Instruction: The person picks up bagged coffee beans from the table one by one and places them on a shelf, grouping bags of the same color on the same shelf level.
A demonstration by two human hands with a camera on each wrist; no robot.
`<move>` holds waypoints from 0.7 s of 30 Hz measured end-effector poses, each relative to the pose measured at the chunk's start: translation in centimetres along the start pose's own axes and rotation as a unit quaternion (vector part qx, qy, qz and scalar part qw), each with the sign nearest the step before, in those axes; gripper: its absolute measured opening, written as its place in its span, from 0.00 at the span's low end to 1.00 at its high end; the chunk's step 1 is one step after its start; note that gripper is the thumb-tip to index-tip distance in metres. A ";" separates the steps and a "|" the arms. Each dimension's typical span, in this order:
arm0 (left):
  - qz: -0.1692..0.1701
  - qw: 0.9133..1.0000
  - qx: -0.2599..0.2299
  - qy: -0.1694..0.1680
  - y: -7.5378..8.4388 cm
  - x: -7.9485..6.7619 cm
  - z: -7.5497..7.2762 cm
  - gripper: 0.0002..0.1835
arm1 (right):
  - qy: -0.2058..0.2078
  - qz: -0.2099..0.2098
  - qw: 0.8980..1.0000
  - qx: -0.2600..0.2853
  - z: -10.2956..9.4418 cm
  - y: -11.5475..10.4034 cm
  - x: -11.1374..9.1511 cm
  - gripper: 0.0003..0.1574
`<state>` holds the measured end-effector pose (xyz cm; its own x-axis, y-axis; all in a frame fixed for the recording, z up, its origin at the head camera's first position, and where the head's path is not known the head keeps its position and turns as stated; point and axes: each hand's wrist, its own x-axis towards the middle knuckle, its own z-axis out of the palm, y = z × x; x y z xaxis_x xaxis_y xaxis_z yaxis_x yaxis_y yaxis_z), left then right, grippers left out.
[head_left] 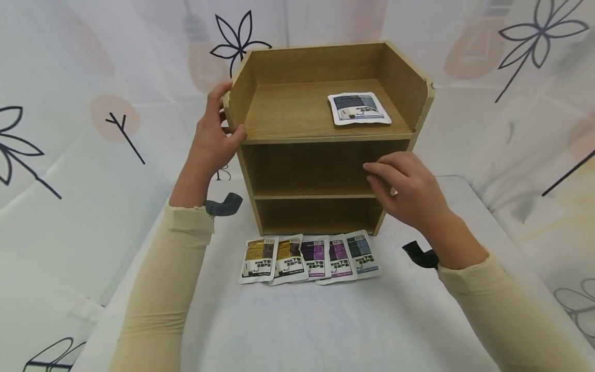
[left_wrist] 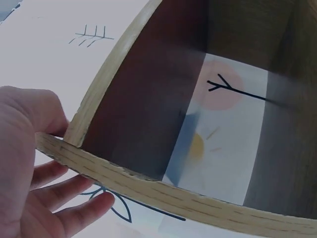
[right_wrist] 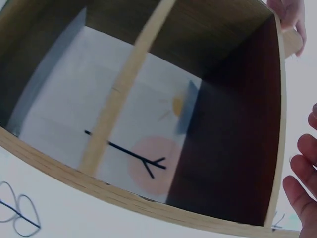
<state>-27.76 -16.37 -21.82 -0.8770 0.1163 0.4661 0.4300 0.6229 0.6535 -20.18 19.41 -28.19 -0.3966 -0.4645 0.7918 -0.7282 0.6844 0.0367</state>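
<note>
**Hands at the little wooden shelf**

Shelf [head_left: 321, 139] made of wood stands upright near the back edge of the white table [head_left: 325, 320]. Its open front faces the person. It has a top tray with low walls and two open gaps under it, one above the other. Its long boards run from side to side.

The left hand [head_left: 215, 135] holds the top left front corner of the shelf. The thumb is on the front and the fingers curl round the side wall. In the left wrist view the fingers [left_wrist: 74, 208] sit under the board edge. The right hand [head_left: 409, 188] is in front of the right side of the shelf, level with the middle gap. Its fingers are loosely bent and hold nothing. I cannot tell if they touch the wood.

One gray packet [head_left: 359, 108] lies flat in the top tray, close to the tray's right wall.

Five more packets [head_left: 309, 257] lie in a row just in front of the shelf, near the middle of the table. They overlap a bit. Two are brown, two are purple and one is dark gray. They lie between the shelf and the person. The front part of the table, nearer the person, is bare white cloth. A curtain with drawn flowers hangs close behind and beside the table.
</note>
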 end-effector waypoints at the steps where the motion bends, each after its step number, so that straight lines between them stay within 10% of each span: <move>1: 0.003 1.000 0.002 0.000 0.0 0.1 0.0 0.39 | 0.002 0.001 1.000 0.004 0.2 0.0 -0.3 0.17; 21: -0.037 0.997 -0.029 -0.059 0.0 0.9 -0.4 0.45 | -0.051 0.049 0.997 0.019 2.5 -0.1 -5.0 0.21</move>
<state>-28.44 -16.62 -21.18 -0.9248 0.1639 0.3433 0.3710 0.5874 0.7192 -19.52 20.27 -33.66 -0.5201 -0.4523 0.7245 -0.7027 0.7088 -0.0619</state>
